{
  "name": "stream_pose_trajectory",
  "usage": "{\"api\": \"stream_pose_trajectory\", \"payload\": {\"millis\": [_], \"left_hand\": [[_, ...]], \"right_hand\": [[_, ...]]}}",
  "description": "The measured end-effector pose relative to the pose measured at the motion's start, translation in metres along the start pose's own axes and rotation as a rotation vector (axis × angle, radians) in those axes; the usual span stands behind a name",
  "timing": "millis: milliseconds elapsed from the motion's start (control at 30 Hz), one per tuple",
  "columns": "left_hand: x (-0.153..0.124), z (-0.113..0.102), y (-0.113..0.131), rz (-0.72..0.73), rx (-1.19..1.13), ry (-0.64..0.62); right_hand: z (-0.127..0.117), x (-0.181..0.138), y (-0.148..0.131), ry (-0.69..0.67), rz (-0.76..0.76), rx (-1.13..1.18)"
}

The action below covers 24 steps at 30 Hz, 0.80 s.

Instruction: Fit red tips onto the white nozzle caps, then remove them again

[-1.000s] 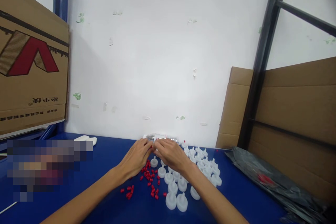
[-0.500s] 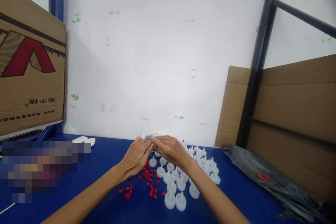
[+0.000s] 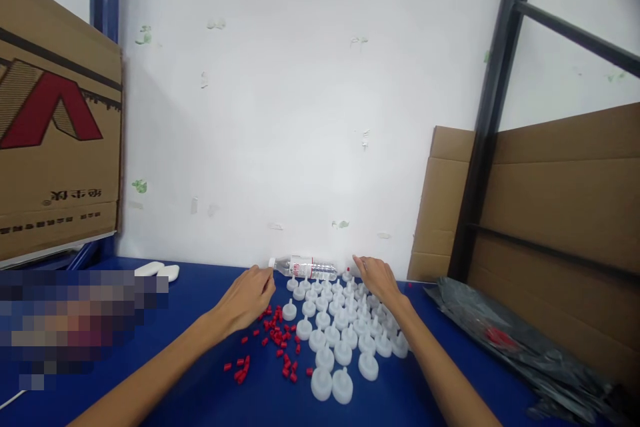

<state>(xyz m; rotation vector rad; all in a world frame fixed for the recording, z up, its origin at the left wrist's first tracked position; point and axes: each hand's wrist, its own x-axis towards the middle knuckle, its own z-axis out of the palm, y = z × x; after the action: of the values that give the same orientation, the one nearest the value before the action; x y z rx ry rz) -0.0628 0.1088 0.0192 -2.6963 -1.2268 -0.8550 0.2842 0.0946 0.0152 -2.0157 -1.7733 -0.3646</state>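
Note:
My left hand [image 3: 251,298] is low over the blue table at the back edge of a scatter of small red caps [image 3: 277,332]. Its fingers are curled together, and anything in them is hidden. Farther right, my right hand [image 3: 379,278] reaches over the back of a crowd of white plastic nozzle lids [image 3: 343,352], each a round base with a thin spout. One finger stretches out to the left, while the others are partly hidden. Beside it stands a nozzle lid with a red cap on its spout [image 3: 347,273].
A clear plastic bottle [image 3: 313,268] lies against the white wall behind the lids. Two white objects [image 3: 159,269] rest at the back left. Grey plastic bags [image 3: 480,320] lie along the right. Cardboard [image 3: 565,213] leans at the right; a printed carton [image 3: 60,120] stands left.
My hands, together in front of the bottle before, have parted. The left has moved left and down toward the red caps, and the right has moved right over the nozzle lids.

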Motion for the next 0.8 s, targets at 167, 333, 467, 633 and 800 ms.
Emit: {"api": "stream_pose_trajectory", "payload": {"millis": [167,333,467,633,800], "left_hand": [[-0.002,0.007,-0.004,0.030,0.001,-0.038],[-0.002,0.011,-0.007,0.046,-0.029,-0.044],[-0.003,0.012,-0.005,0.076,-0.098,-0.060],[-0.004,0.013,-0.002,0.152,-0.130,-0.064],[-0.004,0.013,-0.005,0.203,-0.134,-0.116]], "right_hand": [[0.012,-0.001,0.009,-0.181,0.040,-0.005],[0.008,0.000,0.009,-0.225,0.023,0.020],[0.005,-0.002,-0.001,-0.210,-0.059,0.065],[0.015,-0.007,-0.012,-0.231,-0.102,0.101],[0.004,-0.006,-0.014,-0.139,-0.131,0.144]]}}
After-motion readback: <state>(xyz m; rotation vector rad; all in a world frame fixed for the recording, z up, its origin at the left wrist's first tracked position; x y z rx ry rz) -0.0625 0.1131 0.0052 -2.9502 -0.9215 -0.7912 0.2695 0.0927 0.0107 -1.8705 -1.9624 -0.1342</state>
